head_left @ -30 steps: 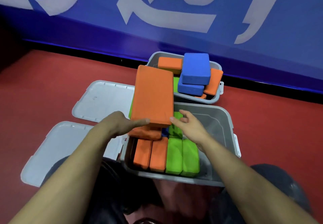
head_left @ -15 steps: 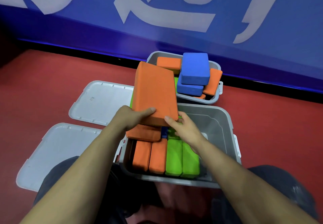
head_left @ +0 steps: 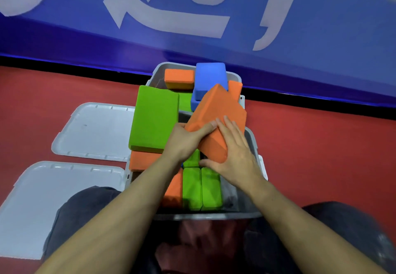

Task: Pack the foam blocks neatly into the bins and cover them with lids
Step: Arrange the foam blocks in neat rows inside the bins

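Grey plastic, two lids: near lid (head_left: pixel 53 198) and far lid (head_left: pixel 94 130), both flat on the red floor (head_left: pixel 321 156) left of the bins, set aside, presumably so the bins stay open for packing. Green block (head_left: pixel 154 119): large, lying flat across the near bin's left rim atop an orange slab (head_left: pixel 143 163), seemingly parked there until room is made. Near bin (head_left: pixel 252 143): grey, between the person's knees; inside, standing on edge side by side, one orange block (head_left: pixel 173 194) and two green blocks (head_left: pixel 201 188), a tight row that saves space; right part of the bin not yet filled. Left hand (head_left: pixel 184 143): fingers closed over the near-left corner of the held block. Held block (head_left: pixel 216 119): large, orange, tilted, above the bin's empty right side, apparently being turned to stand on edge beside the row. Right hand (head_left: pixel 233 153): fingers spread flat over the block's near end, thumb tucked beneath, steadying it. Far bin (head_left: pixel 158 74): against the blue wall (head_left: pixel 257 16), heaped loosely with a blue block (head_left: pixel 211 76) and a small orange block (head_left: pixel 179 79); too full for a lid as it lies.
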### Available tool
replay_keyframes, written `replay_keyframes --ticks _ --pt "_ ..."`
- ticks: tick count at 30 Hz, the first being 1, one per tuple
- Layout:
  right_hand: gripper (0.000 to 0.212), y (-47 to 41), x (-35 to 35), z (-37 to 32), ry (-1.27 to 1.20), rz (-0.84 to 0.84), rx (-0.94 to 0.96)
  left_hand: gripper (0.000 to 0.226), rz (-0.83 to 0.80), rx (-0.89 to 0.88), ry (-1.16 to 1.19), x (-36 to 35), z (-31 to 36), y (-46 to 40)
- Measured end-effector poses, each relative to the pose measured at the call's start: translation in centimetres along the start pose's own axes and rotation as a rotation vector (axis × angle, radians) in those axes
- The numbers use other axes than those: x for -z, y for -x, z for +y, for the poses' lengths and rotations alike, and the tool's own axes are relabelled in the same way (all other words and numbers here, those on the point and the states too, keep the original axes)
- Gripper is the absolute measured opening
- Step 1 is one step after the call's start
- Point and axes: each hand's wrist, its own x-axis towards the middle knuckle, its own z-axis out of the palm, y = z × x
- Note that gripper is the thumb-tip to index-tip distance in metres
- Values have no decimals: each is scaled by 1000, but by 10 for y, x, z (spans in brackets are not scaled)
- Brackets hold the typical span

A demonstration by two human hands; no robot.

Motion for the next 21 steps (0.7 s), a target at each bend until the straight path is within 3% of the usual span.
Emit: replay_keyframes --ticks 9,11,13,16,21 --pt "79 21 30 35 -266 -57 -450 51 -298 61 63 -36 -20 -5" --pt "68 27 28 42 -254 -51 -514 60 -367 85 60 -43 -24 -3" --pt "61 29 25 48 -215 -50 -575 51 -412 109 6 -52 -26 1" --pt "62 28 13 67 -147 -84 -698 37 -303 59 -169 -62 -28 -3" --pt "79 37 -20 114 -183 -202 -854 49 -193 -23 -561 -53 -42 -10"
